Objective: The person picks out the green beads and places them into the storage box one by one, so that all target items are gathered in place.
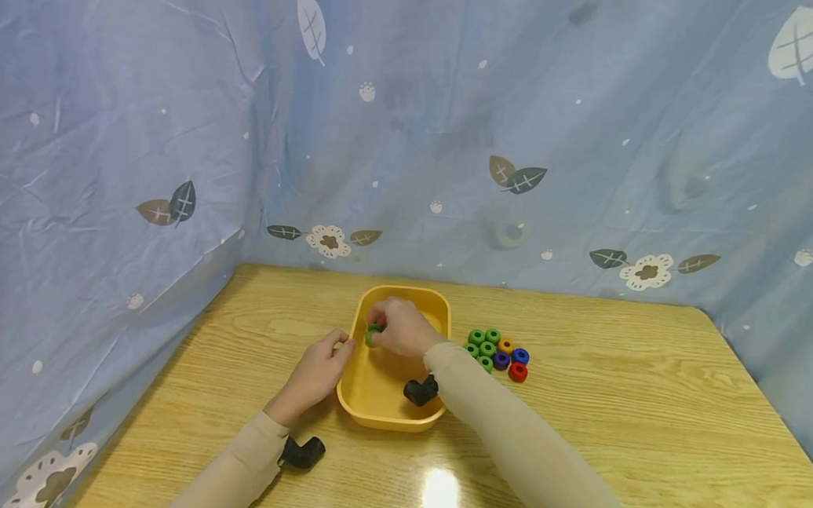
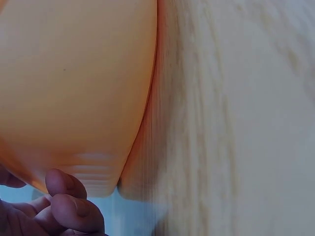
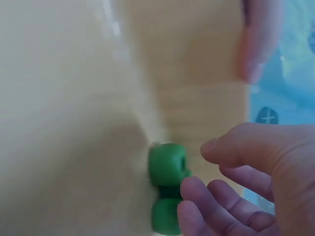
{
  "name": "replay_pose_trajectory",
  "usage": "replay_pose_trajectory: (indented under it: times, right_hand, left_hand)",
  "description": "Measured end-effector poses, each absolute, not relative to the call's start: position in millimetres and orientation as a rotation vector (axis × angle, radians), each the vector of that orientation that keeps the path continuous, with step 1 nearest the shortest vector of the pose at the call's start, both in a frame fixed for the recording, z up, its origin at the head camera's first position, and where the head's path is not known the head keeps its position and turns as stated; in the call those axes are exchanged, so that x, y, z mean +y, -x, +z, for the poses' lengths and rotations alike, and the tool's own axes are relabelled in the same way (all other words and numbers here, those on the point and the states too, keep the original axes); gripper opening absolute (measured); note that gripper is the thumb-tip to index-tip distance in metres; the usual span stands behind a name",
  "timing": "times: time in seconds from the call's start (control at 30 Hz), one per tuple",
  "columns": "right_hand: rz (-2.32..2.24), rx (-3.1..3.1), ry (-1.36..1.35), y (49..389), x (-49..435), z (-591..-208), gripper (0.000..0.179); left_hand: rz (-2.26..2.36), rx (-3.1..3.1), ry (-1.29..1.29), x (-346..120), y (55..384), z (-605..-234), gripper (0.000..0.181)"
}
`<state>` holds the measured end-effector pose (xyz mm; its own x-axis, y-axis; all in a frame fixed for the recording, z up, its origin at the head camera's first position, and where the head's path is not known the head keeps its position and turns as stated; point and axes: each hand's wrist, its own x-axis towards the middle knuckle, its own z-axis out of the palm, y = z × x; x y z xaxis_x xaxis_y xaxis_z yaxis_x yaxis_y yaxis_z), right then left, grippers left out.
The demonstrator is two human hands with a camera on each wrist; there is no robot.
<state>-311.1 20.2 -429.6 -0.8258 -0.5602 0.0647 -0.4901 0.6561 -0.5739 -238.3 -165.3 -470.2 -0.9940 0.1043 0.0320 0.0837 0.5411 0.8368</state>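
A yellow plastic bin stands on the table. My left hand holds its left rim, with fingertips against the wall in the left wrist view. Inside the bin, my right hand is lowered near the left wall, thumb and fingers apart. Green rings sit there beside its fingers; in the right wrist view one green ring is on edge by the wall and a second green ring lies close to it. The fingertips overlap the rings, and the thumb is clear of them.
Right of the bin, several green rings lie grouped with an orange ring, a purple ring, a blue ring and a red ring. Black devices project from both cuffs. A blue patterned curtain hangs behind the table.
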Motion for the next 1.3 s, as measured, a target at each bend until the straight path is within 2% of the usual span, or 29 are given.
replay_pose_trajectory:
  times: [0.43, 1.3]
  right_hand:
    - [-1.153, 2.677, 0.885, 292, 46, -414, 0.025]
    - [-1.451, 2.656, 0.941, 232, 99, -401, 0.015]
  left_hand:
    - [1.468, 2.74, -0.159, -165, 237, -469, 0.029]
    - [1.459, 2.775, -0.146, -163, 236, -470, 0.027]
